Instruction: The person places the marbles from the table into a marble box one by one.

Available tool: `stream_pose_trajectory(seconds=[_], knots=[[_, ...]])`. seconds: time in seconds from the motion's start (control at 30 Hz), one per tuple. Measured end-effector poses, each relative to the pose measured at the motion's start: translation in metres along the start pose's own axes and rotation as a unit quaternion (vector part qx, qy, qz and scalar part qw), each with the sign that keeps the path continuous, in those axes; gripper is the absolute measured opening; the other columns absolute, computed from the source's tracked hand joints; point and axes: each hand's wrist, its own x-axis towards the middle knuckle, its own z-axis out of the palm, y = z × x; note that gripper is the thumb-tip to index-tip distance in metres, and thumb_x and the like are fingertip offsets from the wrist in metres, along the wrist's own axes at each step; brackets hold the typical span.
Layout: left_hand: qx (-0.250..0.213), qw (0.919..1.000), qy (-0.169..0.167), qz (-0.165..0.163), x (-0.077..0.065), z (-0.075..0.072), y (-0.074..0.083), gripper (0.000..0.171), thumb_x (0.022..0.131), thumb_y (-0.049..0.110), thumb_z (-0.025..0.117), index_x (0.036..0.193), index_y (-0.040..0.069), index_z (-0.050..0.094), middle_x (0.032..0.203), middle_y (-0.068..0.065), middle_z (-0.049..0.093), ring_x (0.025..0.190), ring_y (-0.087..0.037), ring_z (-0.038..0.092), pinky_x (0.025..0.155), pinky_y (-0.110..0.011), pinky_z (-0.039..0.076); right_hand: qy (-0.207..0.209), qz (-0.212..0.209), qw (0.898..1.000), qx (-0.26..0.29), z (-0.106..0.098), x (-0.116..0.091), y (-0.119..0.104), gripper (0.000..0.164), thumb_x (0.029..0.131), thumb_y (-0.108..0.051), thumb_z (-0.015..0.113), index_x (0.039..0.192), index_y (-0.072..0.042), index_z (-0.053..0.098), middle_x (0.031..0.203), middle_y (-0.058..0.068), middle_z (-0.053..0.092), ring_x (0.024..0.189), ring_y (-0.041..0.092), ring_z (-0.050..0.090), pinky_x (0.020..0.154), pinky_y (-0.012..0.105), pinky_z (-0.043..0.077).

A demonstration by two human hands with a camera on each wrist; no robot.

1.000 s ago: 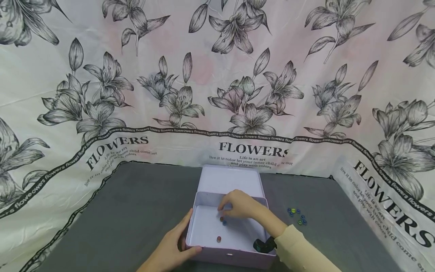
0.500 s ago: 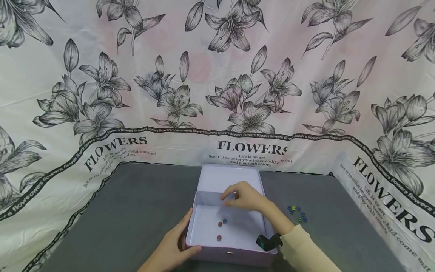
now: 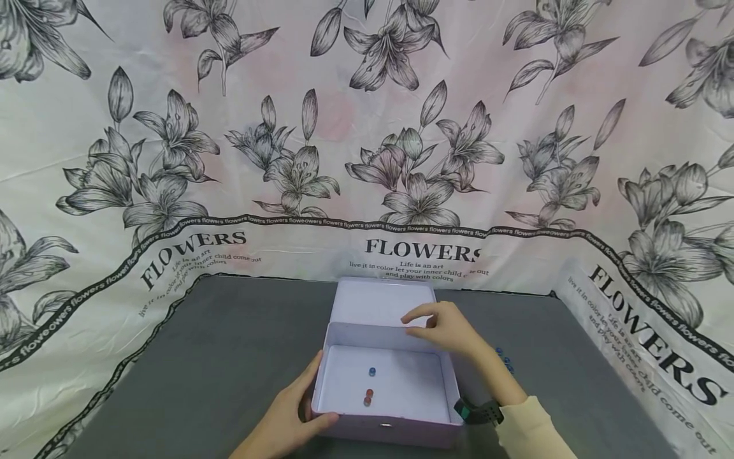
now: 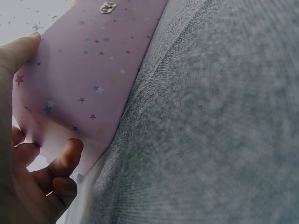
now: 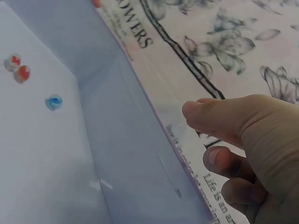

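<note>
Right grip (image 3: 444, 325): spread, thumb and forefinger apart, with nothing visible between them. It hung above the far right part of the box (image 3: 355, 426), close to the hinge line and well apart from the marbles inside. Left grip (image 3: 287, 413): steadied the box by pinching its near left corner, with the thumb on the near wall and a finger along the left wall.

Box: stood upright on the bench (image 3: 252, 357), its lid (image 3: 381, 303) laid back on the far side.

Contents: three marbles. A blue marble (image 3: 372, 371) lay on the box floor, left of the middle. A red marble (image 3: 369, 393) lay nearer, and a second red marble (image 3: 367, 401) lay nearer again, the two reds touching or almost so.

Outside: loose marbles (image 3: 510, 368) lay on the bench to the right of the box. The right forearm (image 3: 497, 370) hid part of the group, so no count could be given.

Progress (judged from the layout): partway. Completed: lid open, three marbles inside. Outstanding: the loose marbles, provided that they belonged to the same set. With the right grip unloaded, the work appeared to stand between two marbles.
</note>
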Motion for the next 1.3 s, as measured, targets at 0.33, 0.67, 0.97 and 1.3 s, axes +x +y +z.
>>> stream_pose_trajectory(seconds=[0.33,0.67,0.97,1.3], knots=[[0.015,0.9999,0.004,0.005,0.002,0.001,-0.001,0.11,0.087,0.048,0.087,0.171,0.023,0.021,0.174,-0.001,0.029,0.154,-0.026,0.037,0.121,-0.047,0.039,0.069,0.037,0.997,0.012,-0.036,-0.03,0.026,0.023,0.095,-0.017,0.081,0.116,-0.008,0.081,0.094,0.006,0.078,0.048,0.004,0.042,0.045,0.026,0.039],[0.017,0.9998,0.004,0.001,0.0,0.002,0.001,0.11,0.088,0.05,0.086,0.172,0.023,0.02,0.174,0.0,0.027,0.155,-0.025,0.035,0.121,-0.05,0.038,0.119,0.103,0.987,-0.016,-0.07,-0.07,0.051,0.028,0.097,-0.024,0.08,0.121,-0.01,0.08,0.092,0.012,0.078,0.049,0.01,0.05,0.047,0.03,0.043],[0.02,0.9998,0.009,0.0,-0.001,-0.001,0.002,0.109,0.088,0.048,0.086,0.172,0.024,0.02,0.174,0.0,0.027,0.155,-0.026,0.035,0.12,-0.055,0.038,0.137,0.168,0.976,-0.004,-0.078,-0.109,0.08,0.035,0.099,-0.026,0.079,0.125,-0.004,0.077,0.059,0.004,0.064,0.044,0.007,0.035,0.042,0.029,0.034],[0.021,0.9998,0.004,0.0,0.0,-0.001,0.001,0.108,0.088,0.049,0.085,0.171,0.028,0.019,0.174,0.0,0.026,0.156,-0.026,0.033,0.122,-0.057,0.035,0.146,0.233,0.961,0.018,-0.071,-0.139,0.111,0.044,0.097,-0.031,0.08,0.131,-0.004,0.074,0.048,0.001,0.051,0.042,0.01,0.04,0.042,0.03,0.037]])
